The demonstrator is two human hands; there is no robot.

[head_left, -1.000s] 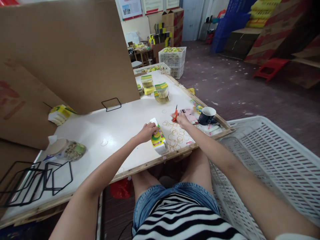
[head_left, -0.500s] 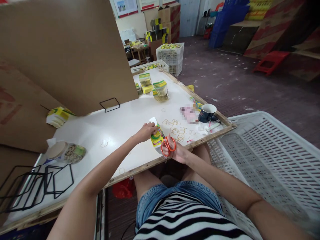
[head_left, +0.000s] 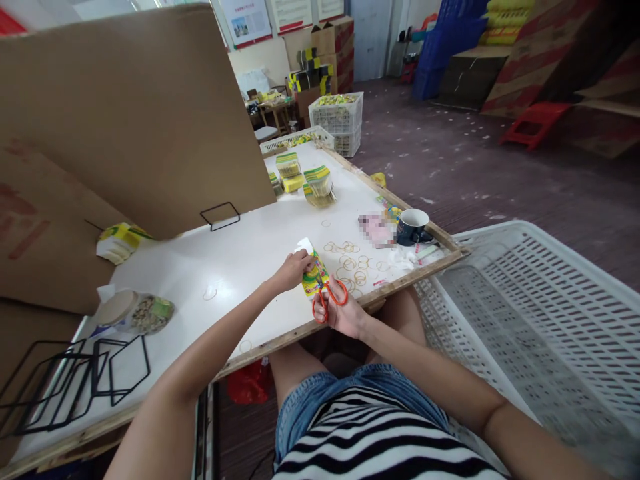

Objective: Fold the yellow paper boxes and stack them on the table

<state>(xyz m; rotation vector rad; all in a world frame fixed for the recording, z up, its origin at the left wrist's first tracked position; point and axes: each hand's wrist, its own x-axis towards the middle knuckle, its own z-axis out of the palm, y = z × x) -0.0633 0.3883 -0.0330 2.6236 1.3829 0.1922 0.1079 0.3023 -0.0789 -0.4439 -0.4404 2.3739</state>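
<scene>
My left hand (head_left: 295,269) is closed on a yellow and green printed packet (head_left: 311,283) with a white top end, held over the white table near its front edge. My right hand (head_left: 345,315) has its fingers in the loops of orange-handled scissors (head_left: 331,293). The handles are spread apart, and the blades lie against the packet; their tips are hard to make out near my left fingers. Thin rubber bands (head_left: 357,270) lie scattered to the right of the packet.
A dark mug (head_left: 412,228) stands at the table's right edge. Bundled packets (head_left: 319,185) sit farther back. At the left are a jar (head_left: 153,313), black wire frames (head_left: 120,367) and tall cardboard (head_left: 150,120). A white crate (head_left: 550,300) stands right.
The scissor handles have spread wider, and my right hand has shifted slightly left and down. My left hand still holds the packet. The whole view has shifted a little.
</scene>
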